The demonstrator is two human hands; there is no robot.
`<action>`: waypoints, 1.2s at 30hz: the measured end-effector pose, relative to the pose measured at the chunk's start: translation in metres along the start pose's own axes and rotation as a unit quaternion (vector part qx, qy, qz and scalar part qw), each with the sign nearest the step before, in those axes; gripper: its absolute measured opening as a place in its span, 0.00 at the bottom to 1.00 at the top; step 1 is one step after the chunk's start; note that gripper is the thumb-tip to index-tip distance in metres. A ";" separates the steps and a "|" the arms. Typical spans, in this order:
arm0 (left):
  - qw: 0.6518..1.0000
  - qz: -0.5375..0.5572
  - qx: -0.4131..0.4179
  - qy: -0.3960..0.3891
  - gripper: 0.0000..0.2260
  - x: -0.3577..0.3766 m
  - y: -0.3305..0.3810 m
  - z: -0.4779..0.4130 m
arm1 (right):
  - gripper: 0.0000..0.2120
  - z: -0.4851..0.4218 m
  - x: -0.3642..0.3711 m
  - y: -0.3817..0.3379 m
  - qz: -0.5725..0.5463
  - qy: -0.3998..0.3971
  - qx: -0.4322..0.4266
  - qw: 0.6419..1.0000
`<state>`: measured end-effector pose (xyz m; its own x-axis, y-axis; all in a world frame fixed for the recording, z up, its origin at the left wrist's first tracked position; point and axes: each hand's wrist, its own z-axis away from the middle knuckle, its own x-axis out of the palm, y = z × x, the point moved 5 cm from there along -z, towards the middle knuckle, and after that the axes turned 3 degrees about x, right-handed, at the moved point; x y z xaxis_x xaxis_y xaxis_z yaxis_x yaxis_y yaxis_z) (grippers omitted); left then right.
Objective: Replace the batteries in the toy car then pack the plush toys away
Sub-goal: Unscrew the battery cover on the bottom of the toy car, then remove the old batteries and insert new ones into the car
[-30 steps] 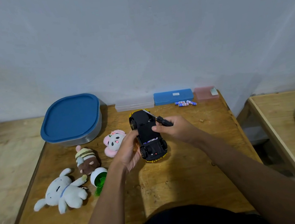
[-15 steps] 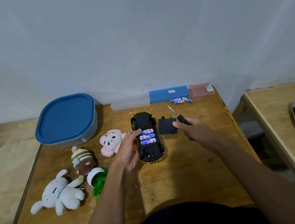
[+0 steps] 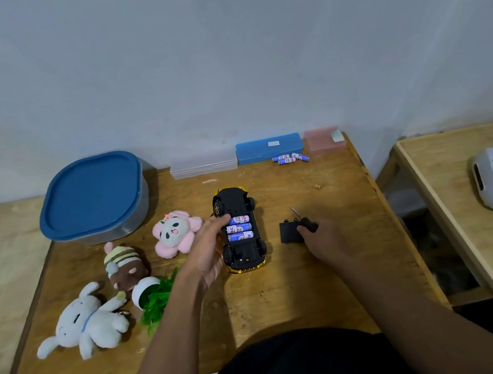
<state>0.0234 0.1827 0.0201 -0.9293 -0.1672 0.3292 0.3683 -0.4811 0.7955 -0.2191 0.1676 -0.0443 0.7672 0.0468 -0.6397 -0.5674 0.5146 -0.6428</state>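
Three batteries (image 3: 239, 228) show in the upturned toy car (image 3: 239, 229), left grip (image 3: 208, 249) released beside it.

Toy car (image 3: 238, 229) lies belly-up at table centre, its compartment open on three blue-and-white batteries (image 3: 239, 228); black cover (image 3: 288, 232) beside it; four plush toys (image 3: 143, 271) lie left.
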 end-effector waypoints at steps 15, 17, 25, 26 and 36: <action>1.000 0.005 -0.006 -0.003 0.19 0.003 -0.003 0.000 | 0.18 0.000 -0.004 0.008 0.099 0.103 -0.057 0.988; 1.000 0.013 -0.007 -0.004 0.19 0.003 -0.003 -0.001 | 0.18 -0.001 -0.005 0.009 0.091 0.096 -0.059 0.989; 0.999 0.047 -0.006 -0.025 0.17 0.004 -0.003 -0.002 | 0.16 -0.003 -0.014 0.012 0.089 0.088 -0.067 0.990; 0.998 0.051 -0.007 -0.027 0.16 0.004 -0.003 -0.002 | 0.16 -0.003 -0.015 0.012 0.090 0.086 -0.067 0.990; 0.998 0.070 0.001 -0.005 0.19 -0.002 -0.004 -0.007 | 0.17 0.034 -0.032 -0.059 0.091 0.127 -0.241 0.958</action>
<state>0.0239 0.1785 0.0128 -0.8685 -0.2235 0.4425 0.4946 -0.4523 0.7422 -0.2000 0.1650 0.0278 0.5788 -0.1435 -0.8028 -0.8045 0.0601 -0.5908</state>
